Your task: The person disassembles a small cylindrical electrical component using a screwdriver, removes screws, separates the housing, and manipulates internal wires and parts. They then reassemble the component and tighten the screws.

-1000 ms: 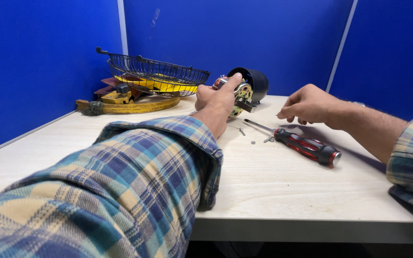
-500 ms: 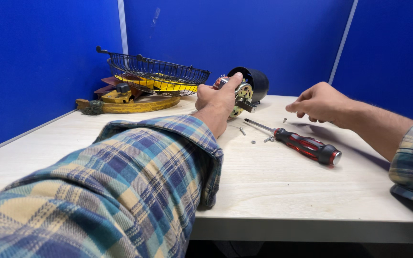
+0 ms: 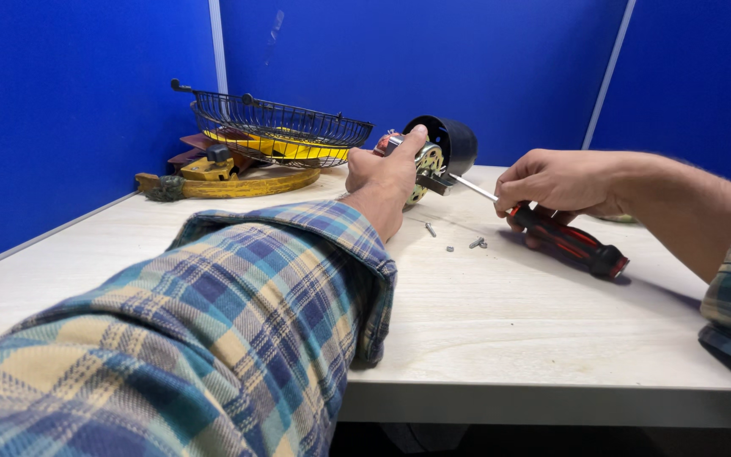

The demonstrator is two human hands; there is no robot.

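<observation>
Blue partition walls (image 3: 484,59) close in a pale wooden table (image 3: 501,338) on three sides, seen from the head camera looking down along two plaid-sleeved arms.

Toward the far middle of the table, the left hand (image 3: 387,173) is wrapped around a small electric motor (image 3: 429,152) — fingers curled over its top, thumb stretched up against the black round housing, copper and metal parts showing just beside the palm. The motor sits tilted on its side, its base on or just above the tabletop.

To the right, the right hand (image 3: 556,182) closes its fingers around the upper end of a red-and-black screwdriver (image 3: 564,239); the handle slants down toward the table's right side, while the thin metal shaft points left, its tip touching the motor's metal face.

Between the two hands, a few small screws (image 3: 475,244) lie loose on the wood, near the screwdriver but apart from it.

At the far left stands a black wire fan guard (image 3: 277,123), resting over yellow fan parts (image 3: 239,178) — well apart from both hands.
</observation>
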